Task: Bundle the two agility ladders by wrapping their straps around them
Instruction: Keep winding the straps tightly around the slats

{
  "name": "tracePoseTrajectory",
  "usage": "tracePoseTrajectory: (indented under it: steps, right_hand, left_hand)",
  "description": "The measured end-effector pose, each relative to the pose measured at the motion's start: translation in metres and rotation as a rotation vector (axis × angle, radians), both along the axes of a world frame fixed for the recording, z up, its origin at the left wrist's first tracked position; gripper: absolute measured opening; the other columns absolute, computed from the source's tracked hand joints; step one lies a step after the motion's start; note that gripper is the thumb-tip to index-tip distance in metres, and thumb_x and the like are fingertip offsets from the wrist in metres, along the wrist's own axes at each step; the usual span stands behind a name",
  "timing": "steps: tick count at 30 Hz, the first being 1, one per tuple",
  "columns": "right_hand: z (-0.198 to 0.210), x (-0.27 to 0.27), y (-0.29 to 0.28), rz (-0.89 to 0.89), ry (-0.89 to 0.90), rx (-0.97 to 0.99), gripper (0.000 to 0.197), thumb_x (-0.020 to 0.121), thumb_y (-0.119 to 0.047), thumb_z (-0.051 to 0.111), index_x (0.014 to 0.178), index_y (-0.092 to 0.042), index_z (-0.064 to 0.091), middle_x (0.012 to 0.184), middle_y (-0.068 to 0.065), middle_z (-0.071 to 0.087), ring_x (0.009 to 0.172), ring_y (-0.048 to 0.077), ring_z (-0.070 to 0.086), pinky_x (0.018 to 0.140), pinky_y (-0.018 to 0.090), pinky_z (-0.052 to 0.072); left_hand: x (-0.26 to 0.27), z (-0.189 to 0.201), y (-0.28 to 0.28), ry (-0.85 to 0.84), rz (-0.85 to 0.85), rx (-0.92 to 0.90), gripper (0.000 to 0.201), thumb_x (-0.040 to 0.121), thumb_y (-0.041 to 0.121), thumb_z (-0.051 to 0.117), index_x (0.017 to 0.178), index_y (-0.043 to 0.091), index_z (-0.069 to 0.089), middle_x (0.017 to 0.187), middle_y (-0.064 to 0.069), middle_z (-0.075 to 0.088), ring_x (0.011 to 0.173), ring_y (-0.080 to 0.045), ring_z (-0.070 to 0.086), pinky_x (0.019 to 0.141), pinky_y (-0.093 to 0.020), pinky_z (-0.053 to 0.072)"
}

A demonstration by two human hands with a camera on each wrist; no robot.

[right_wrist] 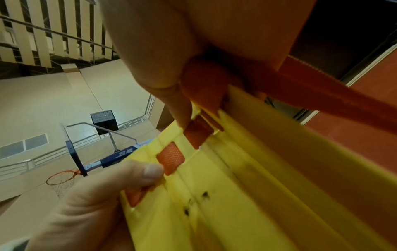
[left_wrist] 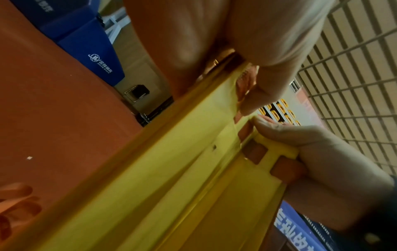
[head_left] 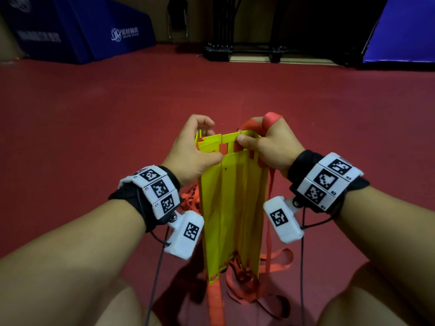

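Observation:
A stack of flat yellow ladder rungs (head_left: pixel 231 203) stands on end on the red floor between my knees. My left hand (head_left: pixel 199 147) grips the stack's top left corner, thumb on the near face. My right hand (head_left: pixel 260 142) pinches the top right corner and holds a red strap (head_left: pixel 270 118) looped over its fingers. Red webbing threads through slots in the rung tops (right_wrist: pixel 171 156). In the left wrist view the yellow rungs (left_wrist: pixel 171 169) run diagonally under both hands. More red strap (head_left: pixel 242 278) lies tangled at the stack's foot.
Red sports floor (head_left: pixel 117 109) stretches ahead. Blue padded mats (head_left: pixel 94 31) stand at the back left and another blue mat (head_left: pixel 400 31) at the back right. A dark wheeled rack (head_left: pixel 247 50) is at the back centre. My bare knees frame the bottom corners.

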State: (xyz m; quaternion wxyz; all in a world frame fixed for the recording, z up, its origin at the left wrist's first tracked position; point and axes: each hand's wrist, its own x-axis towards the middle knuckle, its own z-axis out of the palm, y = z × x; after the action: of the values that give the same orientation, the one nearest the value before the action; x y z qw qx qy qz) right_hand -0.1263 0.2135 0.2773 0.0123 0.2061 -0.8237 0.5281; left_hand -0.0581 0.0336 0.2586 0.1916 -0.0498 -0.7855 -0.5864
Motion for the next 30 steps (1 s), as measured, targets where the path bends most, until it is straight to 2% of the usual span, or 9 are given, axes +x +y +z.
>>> tracePoseTrajectory:
  steps: [5, 9, 11, 16, 19, 21, 24, 28, 30]
  right_hand:
    - [0.003, -0.002, 0.005, -0.028, 0.003, -0.053, 0.015, 0.089, -0.024, 0.072, 0.097, -0.012, 0.067, 0.075, 0.001, 0.063, 0.044, 0.009, 0.049, 0.040, 0.023, 0.038]
    - [0.002, -0.006, 0.006, -0.106, -0.004, -0.094, 0.018, 0.088, -0.027, 0.073, 0.098, -0.015, 0.065, 0.082, 0.002, 0.068, 0.053, 0.013, 0.053, 0.041, 0.024, 0.041]
    - [0.001, -0.009, 0.007, -0.154, -0.014, -0.131, 0.019, 0.087, -0.029, 0.074, 0.095, -0.019, 0.059, 0.086, 0.003, 0.069, 0.056, 0.017, 0.055, 0.043, 0.026, 0.042]
    - [-0.002, -0.011, 0.005, -0.206, -0.027, -0.142, 0.026, 0.080, -0.039, 0.072, 0.093, -0.022, 0.058, 0.089, 0.010, 0.072, 0.056, 0.023, 0.057, 0.048, 0.032, 0.043]
    - [-0.002, -0.011, 0.004, -0.212, -0.040, -0.143, 0.030, 0.075, -0.042, 0.069, 0.093, -0.019, 0.060, 0.089, 0.009, 0.073, 0.057, 0.021, 0.057, 0.050, 0.031, 0.042]
    - [-0.003, -0.011, 0.003, -0.208, -0.042, -0.135, 0.035, 0.074, -0.043, 0.069, 0.095, -0.016, 0.062, 0.088, 0.007, 0.073, 0.057, 0.020, 0.057, 0.048, 0.030, 0.042]
    - [-0.007, -0.014, 0.005, -0.201, -0.051, -0.102, 0.028, 0.081, -0.037, 0.070, 0.094, -0.014, 0.062, 0.082, 0.003, 0.069, 0.055, 0.019, 0.055, 0.044, 0.027, 0.042]
    - [-0.010, -0.017, 0.006, -0.233, -0.063, -0.071, 0.026, 0.081, -0.036, 0.068, 0.089, -0.013, 0.060, 0.072, 0.001, 0.056, 0.054, 0.022, 0.053, 0.047, 0.030, 0.044]
    - [-0.011, -0.017, 0.007, -0.238, -0.056, -0.071, 0.026, 0.084, -0.035, 0.068, 0.093, -0.011, 0.061, 0.075, 0.003, 0.056, 0.056, 0.022, 0.053, 0.045, 0.029, 0.044]
  left_hand:
    - [0.000, 0.001, -0.010, -0.003, -0.029, 0.040, 0.059, 0.060, 0.003, 0.073, 0.112, 0.028, 0.062, 0.115, -0.003, 0.072, 0.108, -0.014, 0.069, 0.087, -0.038, 0.057]
    - [0.000, 0.003, -0.017, -0.010, 0.040, 0.052, 0.060, 0.056, 0.007, 0.072, 0.112, 0.029, 0.066, 0.104, 0.007, 0.071, 0.090, -0.007, 0.067, 0.079, -0.028, 0.055]
    - [0.000, 0.004, -0.018, -0.002, 0.064, 0.043, 0.062, 0.055, 0.008, 0.071, 0.114, 0.027, 0.065, 0.103, 0.005, 0.069, 0.091, -0.007, 0.065, 0.080, -0.026, 0.053]
    - [-0.002, -0.001, -0.022, -0.005, 0.142, 0.059, 0.052, 0.063, 0.003, 0.081, 0.105, 0.032, 0.069, 0.093, 0.002, 0.070, 0.080, -0.013, 0.064, 0.079, -0.040, 0.057]
    - [-0.005, -0.004, -0.024, -0.024, 0.216, 0.071, 0.035, 0.062, 0.018, 0.082, 0.090, 0.037, 0.072, 0.091, -0.008, 0.073, 0.081, -0.024, 0.069, 0.084, -0.052, 0.060]
    - [-0.006, -0.004, -0.024, -0.040, 0.214, 0.071, 0.029, 0.065, 0.019, 0.081, 0.086, 0.038, 0.071, 0.088, -0.005, 0.072, 0.081, -0.022, 0.066, 0.086, -0.054, 0.058]
    - [-0.006, -0.002, -0.020, -0.074, 0.129, 0.116, 0.034, 0.070, 0.006, 0.082, 0.088, 0.029, 0.064, 0.083, 0.000, 0.065, 0.076, -0.020, 0.059, 0.079, -0.046, 0.055]
    - [-0.007, 0.001, -0.014, -0.050, 0.112, 0.151, 0.026, 0.058, 0.011, 0.068, 0.079, 0.022, 0.057, 0.085, -0.008, 0.065, 0.073, -0.022, 0.055, 0.067, -0.038, 0.045]
    - [-0.005, 0.001, -0.013, -0.045, 0.088, 0.147, 0.027, 0.059, 0.014, 0.071, 0.079, 0.019, 0.055, 0.074, -0.005, 0.060, 0.064, -0.020, 0.054, 0.061, -0.033, 0.044]
